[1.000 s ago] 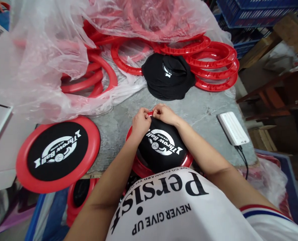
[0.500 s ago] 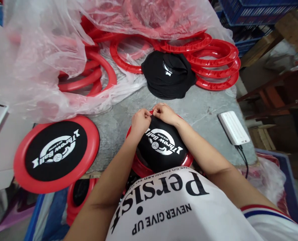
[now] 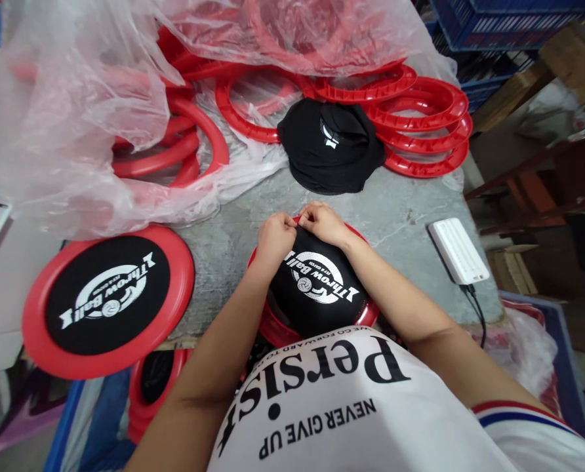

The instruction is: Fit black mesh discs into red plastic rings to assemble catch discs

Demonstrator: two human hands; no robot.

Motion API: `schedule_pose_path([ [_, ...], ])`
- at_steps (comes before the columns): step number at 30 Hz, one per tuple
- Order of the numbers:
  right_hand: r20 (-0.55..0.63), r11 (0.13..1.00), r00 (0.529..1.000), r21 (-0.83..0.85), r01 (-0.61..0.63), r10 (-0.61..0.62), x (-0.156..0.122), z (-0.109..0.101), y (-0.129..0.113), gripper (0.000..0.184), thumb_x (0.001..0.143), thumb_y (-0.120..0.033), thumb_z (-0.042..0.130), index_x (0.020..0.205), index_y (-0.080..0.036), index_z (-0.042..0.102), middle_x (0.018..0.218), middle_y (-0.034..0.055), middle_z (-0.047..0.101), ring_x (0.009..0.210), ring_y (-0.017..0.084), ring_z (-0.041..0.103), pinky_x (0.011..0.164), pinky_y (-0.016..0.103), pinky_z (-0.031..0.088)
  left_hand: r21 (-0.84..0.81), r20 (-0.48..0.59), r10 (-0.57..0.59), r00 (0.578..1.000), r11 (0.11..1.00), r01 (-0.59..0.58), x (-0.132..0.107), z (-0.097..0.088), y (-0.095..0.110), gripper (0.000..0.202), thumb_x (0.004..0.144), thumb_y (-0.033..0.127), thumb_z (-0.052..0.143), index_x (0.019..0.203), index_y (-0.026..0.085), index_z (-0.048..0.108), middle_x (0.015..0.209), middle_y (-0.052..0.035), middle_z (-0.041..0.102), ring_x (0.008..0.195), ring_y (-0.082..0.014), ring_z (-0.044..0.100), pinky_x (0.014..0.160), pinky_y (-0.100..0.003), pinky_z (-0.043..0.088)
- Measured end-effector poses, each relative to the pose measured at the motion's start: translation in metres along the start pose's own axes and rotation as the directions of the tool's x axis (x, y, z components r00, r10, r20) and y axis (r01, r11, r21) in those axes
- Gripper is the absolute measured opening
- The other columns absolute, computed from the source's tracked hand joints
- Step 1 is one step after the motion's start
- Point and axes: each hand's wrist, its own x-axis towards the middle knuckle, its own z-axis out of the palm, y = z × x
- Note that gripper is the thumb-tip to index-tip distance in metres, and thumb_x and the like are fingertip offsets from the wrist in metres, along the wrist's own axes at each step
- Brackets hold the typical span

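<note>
**Hands meet at far rim of red ring as black cover goes taut**

Little has moved since a second ago: both hands stay bunched at the same spot, while the finished disc (image 3: 107,301) to the left of the red ring (image 3: 366,313) has slid slightly toward the frame's edge as the head camera shifts. The left hand (image 3: 275,237) and right hand (image 3: 324,223) meet at the ring's far edge, the side away from the person's body, knuckles nearly touching. The fingers of each hand are curled and pressed together, pinching the hem of the black printed cloth (image 3: 317,288) where it meets the rim. The cloth lies over the ring on the grey counter (image 3: 401,216), directly beneath and on the near side of the fingers, its white lettering running across from left to right. The ring is round, so it has no long axis; both hands sit equally close to the pinched point, the right slightly farther out. Beyond the ring, toward the back of the counter, rests a heap of loose black cloths (image 3: 330,147), flanked by bare red rings (image 3: 420,124), some of them under clear plastic sheeting (image 3: 76,111). To the ring's right lies a white power bank (image 3: 458,250) with its cable.
</note>
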Motion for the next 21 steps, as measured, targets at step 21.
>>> schedule_pose_path([
  [21, -0.068, 0.999, 0.997, 0.007, -0.031, 0.032, -0.0025, 0.0016, -0.0035, 0.013, 0.089, -0.02, 0.061, 0.078, -0.021, 0.067, 0.102, 0.0042, 0.072, 0.1, 0.02, 0.06, 0.093, 0.033, 0.045, 0.113, 0.062, 0.126, 0.99, 0.985, -0.133, -0.0005, -0.0033, -0.0047, 0.026, 0.083, 0.008, 0.056, 0.089, 0.02, 0.077, 0.101, -0.0086, 0.072, 0.094, -0.0246, 0.068, 0.095, -0.036, 0.051],
])
